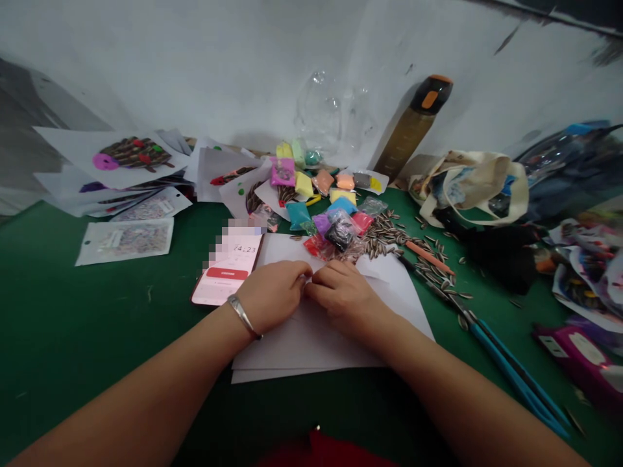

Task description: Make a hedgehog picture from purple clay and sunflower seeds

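Over the white paper sheets (296, 353), my left hand (275, 293) and my right hand (348, 298) meet fingertip to fingertip. Both have their fingers curled in and pressed together; whatever is between them is hidden or too small to name. A silver bracelet (243, 316) circles my left wrist. Just beyond my fingers lies a heap of small bags of coloured clay, among them a black one (341, 235) and a blue one (342, 206). Striped sunflower seeds (382, 237) are spread to the right of the heap. Left of the paper rests a lit phone (228, 269).
Stacked papers with seed-and-clay pictures (139, 155) stand at the back left, near a clear packet (127, 240). Teal-handled tweezers or scissors (516, 373) and an orange stick (428, 257) lie right. Behind are a tall bottle (411, 130) and a cloth bag (516, 188).
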A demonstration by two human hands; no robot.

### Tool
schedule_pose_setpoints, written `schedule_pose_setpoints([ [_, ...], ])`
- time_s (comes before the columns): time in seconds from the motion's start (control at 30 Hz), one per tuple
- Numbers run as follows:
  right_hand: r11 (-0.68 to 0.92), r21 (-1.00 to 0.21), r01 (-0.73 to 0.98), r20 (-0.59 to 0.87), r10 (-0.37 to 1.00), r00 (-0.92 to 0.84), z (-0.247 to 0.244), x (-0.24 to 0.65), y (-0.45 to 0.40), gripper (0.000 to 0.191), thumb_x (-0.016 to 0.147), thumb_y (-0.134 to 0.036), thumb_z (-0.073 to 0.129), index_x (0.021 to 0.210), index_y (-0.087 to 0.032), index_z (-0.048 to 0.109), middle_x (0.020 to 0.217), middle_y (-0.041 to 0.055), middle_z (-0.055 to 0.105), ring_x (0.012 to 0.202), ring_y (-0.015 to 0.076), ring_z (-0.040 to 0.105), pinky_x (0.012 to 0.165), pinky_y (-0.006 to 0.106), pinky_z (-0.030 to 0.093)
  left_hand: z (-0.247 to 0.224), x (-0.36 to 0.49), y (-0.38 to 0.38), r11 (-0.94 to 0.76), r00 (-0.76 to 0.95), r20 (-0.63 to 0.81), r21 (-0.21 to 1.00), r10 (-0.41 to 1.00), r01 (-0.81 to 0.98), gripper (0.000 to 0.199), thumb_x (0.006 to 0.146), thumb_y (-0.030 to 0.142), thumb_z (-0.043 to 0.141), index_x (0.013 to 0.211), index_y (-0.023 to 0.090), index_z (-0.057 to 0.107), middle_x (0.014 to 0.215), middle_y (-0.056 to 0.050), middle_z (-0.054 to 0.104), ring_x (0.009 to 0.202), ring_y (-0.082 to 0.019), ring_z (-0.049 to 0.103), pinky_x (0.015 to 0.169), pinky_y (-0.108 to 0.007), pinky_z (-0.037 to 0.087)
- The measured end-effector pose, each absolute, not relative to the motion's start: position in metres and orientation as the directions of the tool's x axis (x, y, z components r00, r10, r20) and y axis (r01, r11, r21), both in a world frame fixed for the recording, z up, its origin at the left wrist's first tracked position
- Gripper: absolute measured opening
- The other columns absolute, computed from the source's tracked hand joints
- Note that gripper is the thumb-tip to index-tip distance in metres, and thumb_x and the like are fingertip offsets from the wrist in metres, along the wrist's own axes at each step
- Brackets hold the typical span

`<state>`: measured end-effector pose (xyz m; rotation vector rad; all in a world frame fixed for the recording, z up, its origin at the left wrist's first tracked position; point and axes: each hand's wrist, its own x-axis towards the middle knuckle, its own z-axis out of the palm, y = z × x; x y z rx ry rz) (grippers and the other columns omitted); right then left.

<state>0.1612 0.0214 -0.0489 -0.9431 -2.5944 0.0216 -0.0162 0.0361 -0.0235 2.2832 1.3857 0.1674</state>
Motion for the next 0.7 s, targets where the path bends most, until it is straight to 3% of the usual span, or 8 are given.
schedule_pose_setpoints([
  [0.5,0.784,-0.039,0.62,0.36,0.589,-0.723,-0.0462,0.1605,0.0201,0.024,0.094,-0.013,0.042,0.09,-0.015,0.065,0.083,0.0067,0.06,0.08,0.0185,0.042,0.071,0.034,0.031,-0.0246,-0.0164,0.0362,-0.389,0.486,-0.13,0.44,0.864,0.81,0.03,0.091,0.02,0.036,0.105,0.021,0.062,0.102,-0.005,0.069,0.095,-0.023,0.063,0.083,-0.035,0.046],
  [0.7,0.785,-0.05,0.618,0.371,0.589,-0.718,-0.0468,0.1618,0.0202,0.022,0.092,-0.013,0.044,0.089,-0.015,0.066,0.083,0.0069,0.06,0.08,0.0183,0.042,0.072,0.034,0.031,-0.0257,-0.0162,0.0371,-0.386,0.484,-0.134,0.439,0.865,0.811,0.031,0.09,0.02,0.036,0.107,0.021,0.062,0.104,-0.006,0.069,0.096,-0.024,0.063,0.086,-0.036,0.046],
])
